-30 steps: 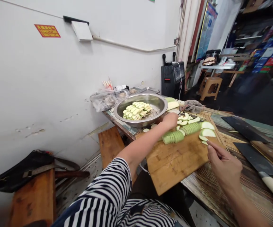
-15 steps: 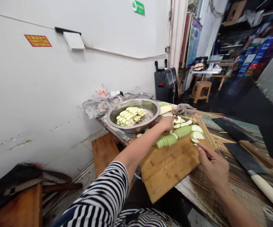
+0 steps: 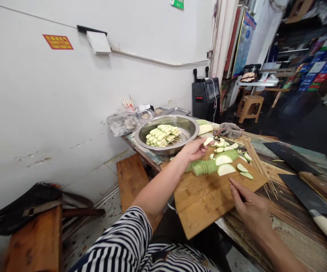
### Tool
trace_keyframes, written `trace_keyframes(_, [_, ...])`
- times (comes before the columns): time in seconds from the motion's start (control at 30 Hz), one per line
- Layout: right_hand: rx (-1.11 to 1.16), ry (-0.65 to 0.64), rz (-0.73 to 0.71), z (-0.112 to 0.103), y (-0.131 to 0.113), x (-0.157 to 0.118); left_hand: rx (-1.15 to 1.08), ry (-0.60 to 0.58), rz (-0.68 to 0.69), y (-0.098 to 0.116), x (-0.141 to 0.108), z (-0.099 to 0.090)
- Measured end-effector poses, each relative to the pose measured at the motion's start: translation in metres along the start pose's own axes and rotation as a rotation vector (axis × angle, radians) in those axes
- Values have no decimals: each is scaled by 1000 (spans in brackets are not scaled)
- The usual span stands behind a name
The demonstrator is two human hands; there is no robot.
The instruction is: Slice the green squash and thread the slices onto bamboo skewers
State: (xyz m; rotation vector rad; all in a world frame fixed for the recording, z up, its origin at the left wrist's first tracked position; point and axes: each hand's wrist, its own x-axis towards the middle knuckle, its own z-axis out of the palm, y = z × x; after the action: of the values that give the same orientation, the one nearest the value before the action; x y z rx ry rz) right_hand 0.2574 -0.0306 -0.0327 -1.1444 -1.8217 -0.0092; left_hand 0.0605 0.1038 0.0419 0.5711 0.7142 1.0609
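My left hand [image 3: 195,150] pinches a pale half-round zucchini slice [image 3: 208,141] over the far side of the wooden cutting board [image 3: 205,204]. Close to the board's right part, the thumb and forefinger of my right hand [image 3: 250,207] are pressed together on a thin skewer, mostly hidden. Two large zucchini slices [image 3: 226,169] sit just beyond those fingertips, in line with it. Sliced zucchini in rows [image 3: 205,167] lies behind and to the left. Loose slices [image 3: 246,175] rest to the right on the board.
A steel basin [image 3: 167,150] with skewered zucchini [image 3: 163,135] stands at the back left. Bare bamboo skewers [image 3: 258,162] lie right of the board. Farther right are two cleavers, one dark-bladed [image 3: 290,155], one white-handled [image 3: 307,192]. A grey cloth [image 3: 229,130] lies behind.
My left hand has drawn back from the slice pile with a slice in its fingers. My right hand has moved left and nearer me, and the two large slices have moved with it.
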Motion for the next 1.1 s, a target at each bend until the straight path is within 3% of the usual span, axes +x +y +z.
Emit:
trace_keyframes(0.2, [-4,-8,-33,1,-2,0,101,83,93,5,-3,2])
trace_keyframes(0.53, [-10,-8,-11,1,-1,-2,169,86,109,5,-6,8])
trace_keyframes(0.83, [17,-18,24,2,-3,0,221,211,115,2,-6,10])
trace_keyframes(1.1, [27,-40,75,0,-5,0,148,169,100,0,-6,10])
